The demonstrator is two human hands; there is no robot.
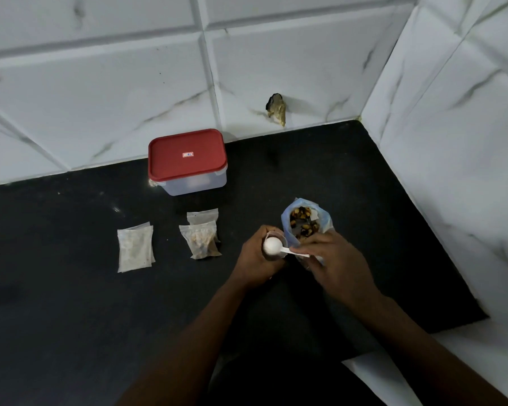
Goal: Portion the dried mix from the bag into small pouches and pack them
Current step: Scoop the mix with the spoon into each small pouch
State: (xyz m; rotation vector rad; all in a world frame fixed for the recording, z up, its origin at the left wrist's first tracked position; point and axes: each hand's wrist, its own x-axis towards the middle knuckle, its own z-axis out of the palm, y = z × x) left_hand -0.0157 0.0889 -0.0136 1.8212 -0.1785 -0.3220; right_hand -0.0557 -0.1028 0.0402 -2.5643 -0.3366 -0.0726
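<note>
An open bluish plastic bag (320, 219) of dark dried mix stands on the black counter, right of centre. My right hand (332, 259) pinches the handle of a white plastic spoon (273, 245), whose bowl is turned over the mouth of a small clear pouch (272, 256). My left hand (255, 259) grips that pouch upright. Two filled pouches (201, 235) lie to the left of my hands, one overlapping the other. Farther left lies a flat stack of empty pouches (135, 249).
A clear box with a red lid (187, 158) stands shut at the back against the marble-tiled wall. A second tiled wall (452, 171) closes the right side. A dark clump (276, 108) sticks to the back wall. The counter's front edge (417, 339) shows at the lower right.
</note>
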